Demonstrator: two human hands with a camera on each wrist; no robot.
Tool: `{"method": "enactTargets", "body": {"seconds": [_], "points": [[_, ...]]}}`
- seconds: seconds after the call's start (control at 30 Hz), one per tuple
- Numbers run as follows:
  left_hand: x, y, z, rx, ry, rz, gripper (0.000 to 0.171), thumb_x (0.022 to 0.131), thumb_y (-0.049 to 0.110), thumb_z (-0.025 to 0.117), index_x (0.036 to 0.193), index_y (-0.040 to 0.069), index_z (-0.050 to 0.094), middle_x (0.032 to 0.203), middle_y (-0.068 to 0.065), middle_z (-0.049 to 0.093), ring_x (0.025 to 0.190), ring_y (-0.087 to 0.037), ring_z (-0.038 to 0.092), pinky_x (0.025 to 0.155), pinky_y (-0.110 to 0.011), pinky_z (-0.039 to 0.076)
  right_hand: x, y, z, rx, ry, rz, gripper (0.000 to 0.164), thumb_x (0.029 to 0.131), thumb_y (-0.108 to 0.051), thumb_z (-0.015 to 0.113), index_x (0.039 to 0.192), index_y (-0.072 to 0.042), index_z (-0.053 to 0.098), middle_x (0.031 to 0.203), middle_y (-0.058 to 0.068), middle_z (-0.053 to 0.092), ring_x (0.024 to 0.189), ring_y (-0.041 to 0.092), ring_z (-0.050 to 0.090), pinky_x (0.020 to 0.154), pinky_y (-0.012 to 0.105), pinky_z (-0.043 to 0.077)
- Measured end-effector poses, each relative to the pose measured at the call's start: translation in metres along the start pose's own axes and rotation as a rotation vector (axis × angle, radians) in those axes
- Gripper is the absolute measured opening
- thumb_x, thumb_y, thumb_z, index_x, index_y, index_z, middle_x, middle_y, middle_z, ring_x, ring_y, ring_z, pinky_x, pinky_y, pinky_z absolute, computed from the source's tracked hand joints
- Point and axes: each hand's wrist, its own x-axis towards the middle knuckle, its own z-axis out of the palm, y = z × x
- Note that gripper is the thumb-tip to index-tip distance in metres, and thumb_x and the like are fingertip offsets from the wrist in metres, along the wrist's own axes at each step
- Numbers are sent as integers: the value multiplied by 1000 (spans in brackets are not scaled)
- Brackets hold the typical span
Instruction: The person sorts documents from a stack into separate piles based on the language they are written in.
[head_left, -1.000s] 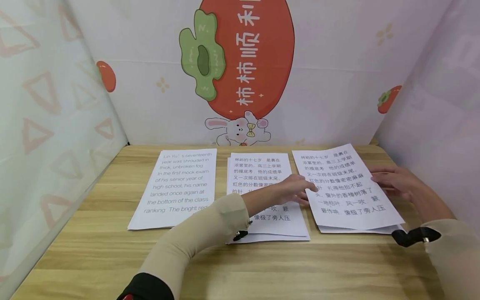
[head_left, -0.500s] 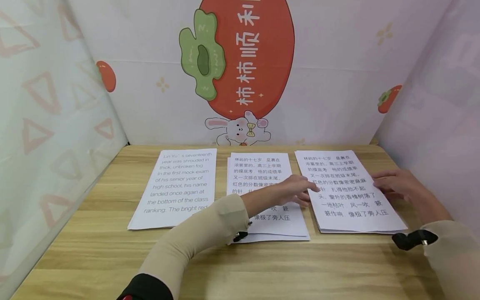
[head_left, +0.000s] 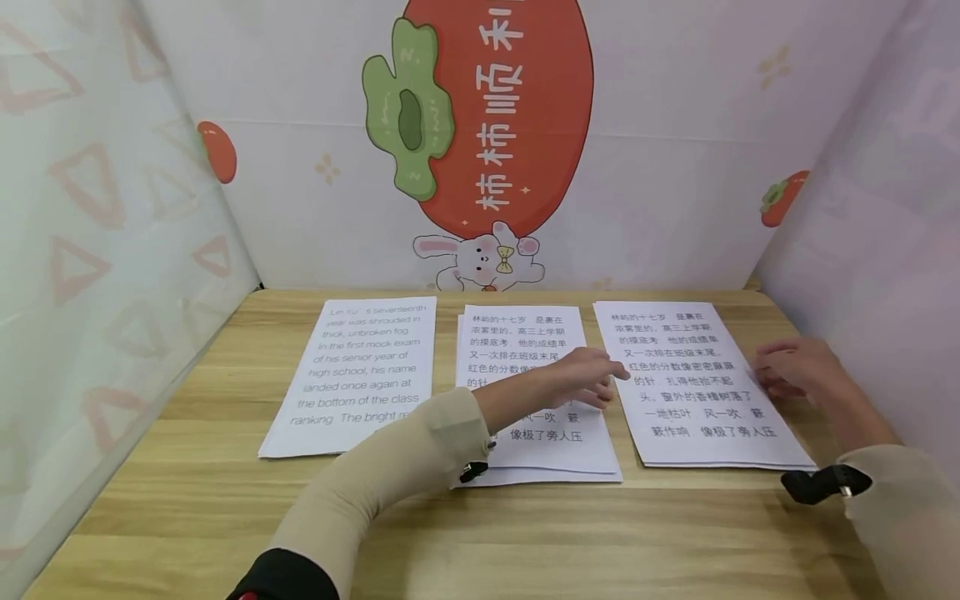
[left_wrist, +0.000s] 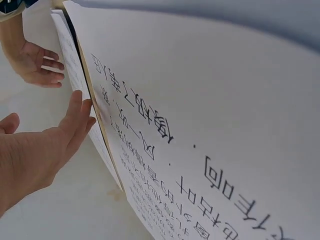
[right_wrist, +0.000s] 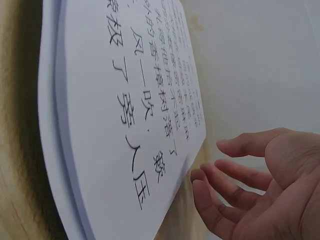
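A stack of white paper printed with Chinese text [head_left: 686, 392] lies on the right of the table, its top sheet flat. My left hand [head_left: 581, 377] reaches across the middle stack of Chinese-text sheets [head_left: 521, 333], fingertips at the right stack's left edge. In the left wrist view the left hand's fingers [left_wrist: 75, 117] are extended along that edge. Beside the right stack's opposite edge is my right hand [head_left: 797, 371]. The right wrist view shows the right hand [right_wrist: 260, 190] with relaxed, slightly bent fingers and nothing between them.
A stack of English-text sheets [head_left: 360, 375] lies at the left on the wooden table [head_left: 525, 542]. The middle stack's lower sheets stick out slightly unevenly. White printed cloth walls [head_left: 667, 192] enclose the back and both sides.
The right stack's top sheet came down from a tilt, shifted slightly right and now lies aligned with those below. Both hands have eased slightly away from its edges.
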Motion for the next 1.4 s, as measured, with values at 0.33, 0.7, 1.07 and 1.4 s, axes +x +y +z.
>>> {"method": "enactTargets", "body": {"seconds": [0.33, 0.7, 1.07, 1.4], "points": [[-24, -4, -48, 83, 53, 38, 58, 102, 15, 62, 154, 0, 43, 135, -19, 64, 116, -31, 68, 88, -32, 63, -23, -57, 43, -33, -138, -199, 55, 103, -19, 62, 142, 16, 45, 125, 35, 64, 96, 28, 74, 78, 33, 64], [-49, -19, -101, 123, 139, 32, 59, 103, 20, 62, 155, 1, 42, 141, -18, 62, 119, -30, 68, 94, -34, 61, -34, -94, 91, 205, -362, -324, 49, 106, -10, 57, 144, 18, 42, 129, 33, 65, 105, 31, 75, 89, 40, 63], [-73, -35, -129, 69, 190, 16, 60, 102, 14, 59, 157, -2, 38, 142, -21, 59, 118, -32, 68, 94, -35, 61, -37, -106, 117, 302, -465, -223, 45, 106, -7, 51, 143, 19, 43, 120, 26, 72, 103, 29, 75, 90, 39, 63], [-91, -41, -151, 55, 263, 8, 62, 103, 12, 58, 157, -4, 34, 148, -25, 54, 126, -37, 63, 106, -39, 55, -35, -108, 124, 398, -493, -149, 49, 106, -7, 53, 145, 19, 38, 119, 24, 72, 103, 29, 76, 91, 42, 62]]}}
